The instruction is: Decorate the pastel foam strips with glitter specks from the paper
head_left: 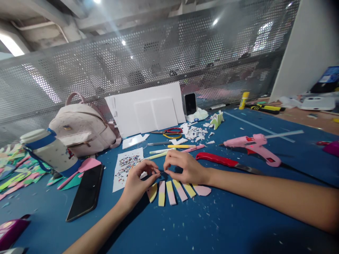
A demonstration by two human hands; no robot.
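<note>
My left hand point(141, 178) is closed in a pinch, thumb against fingertips. Close by on its right, my right hand point(184, 165) pinches too, thumb to forefinger. A thin dark sliver point(162, 173) shows between the two sets of fingertips, too small to name. Just below the hands lies a fan of pink-and-yellow foam strips point(171, 193), with a rounded pink piece point(202, 190) at its right end. A white sheet point(118, 176) bearing many tiny coloured bits lies left of my left hand. Beyond the hands are several pens point(181, 146).
A red-handled knife point(217, 159) and pink glue gun point(246, 144) lie right. Scissors point(172, 133) and white scraps point(196, 133) sit behind. A phone point(86, 192), tumbler point(51, 151) and backpack point(82, 123) stand or lie left on the blue table point(190, 229).
</note>
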